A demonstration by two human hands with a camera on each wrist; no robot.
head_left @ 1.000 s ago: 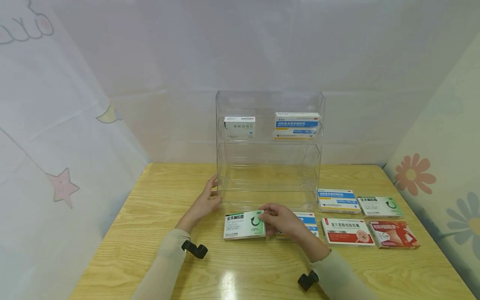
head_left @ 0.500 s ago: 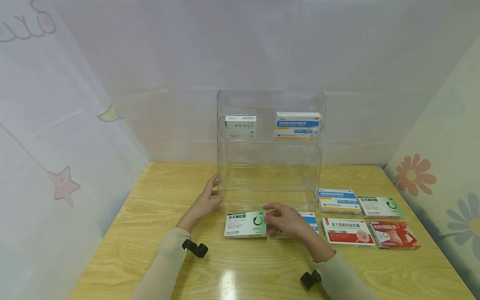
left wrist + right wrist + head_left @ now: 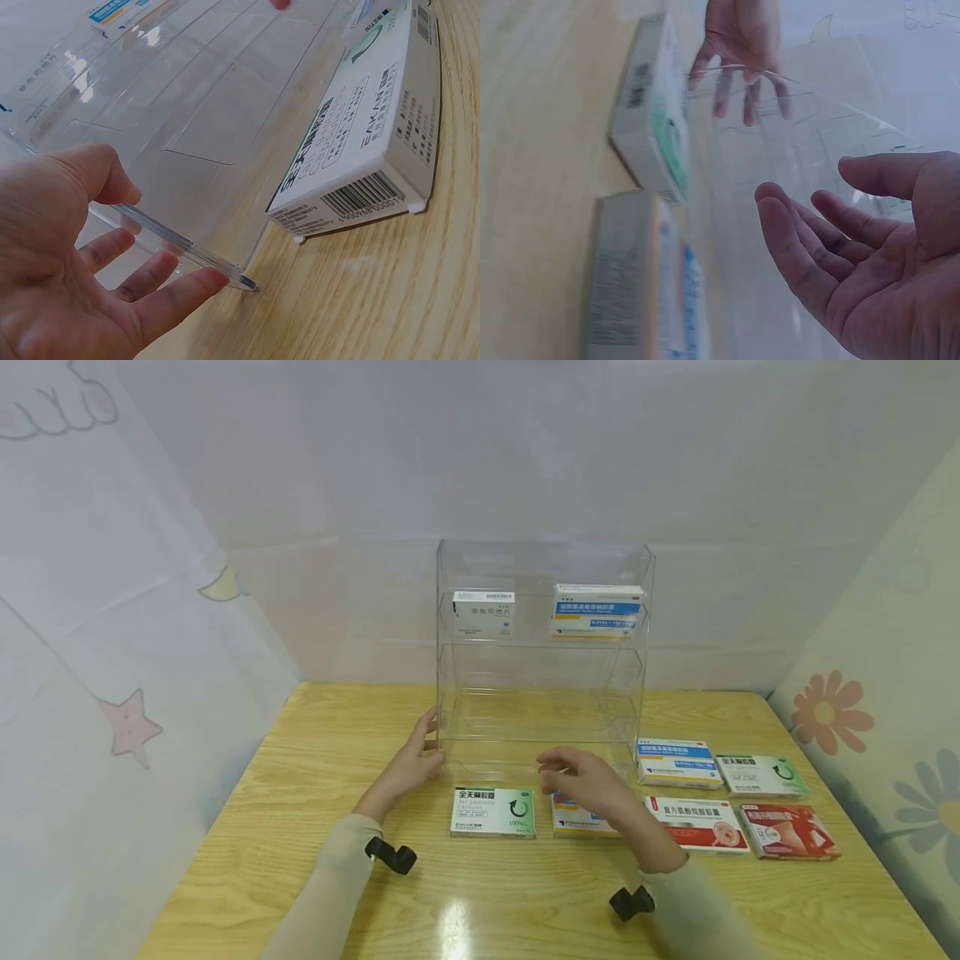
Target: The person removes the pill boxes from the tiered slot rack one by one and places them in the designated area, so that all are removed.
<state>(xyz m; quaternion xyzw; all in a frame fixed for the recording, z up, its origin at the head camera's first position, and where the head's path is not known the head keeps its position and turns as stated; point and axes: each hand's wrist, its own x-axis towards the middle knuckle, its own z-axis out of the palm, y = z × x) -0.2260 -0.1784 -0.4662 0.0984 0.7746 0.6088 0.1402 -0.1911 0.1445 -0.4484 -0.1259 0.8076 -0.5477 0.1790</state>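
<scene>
In the head view my left hand (image 3: pixel 408 770) is at the lower left side of a clear acrylic display rack (image 3: pixel 540 647). The left wrist view shows the thumb and fingers on either side of the rack's side panel (image 3: pixel 184 247), pinching its edge. A white-and-green medicine box (image 3: pixel 492 814) lies on the table before the rack. To its right is a blue-and-white medicine box (image 3: pixel 577 823), partly hidden under my right hand (image 3: pixel 592 783). That hand hovers with loosely bent fingers and nothing between them, as the right wrist view also shows.
The rack's upper shelf holds a white medicine box (image 3: pixel 483 615) and a blue-and-white one (image 3: pixel 597 612). At the right lie another blue-and-white box (image 3: pixel 678 764), a white-and-green box (image 3: pixel 762 775), a red-and-white box (image 3: pixel 696 824) and a red box (image 3: pixel 789 832) on the wooden table (image 3: pixel 300 727).
My right hand has let go of the white-and-green box and moved up and right, over the blue-and-white box. The box stays lying before the rack; my left hand keeps its place.
</scene>
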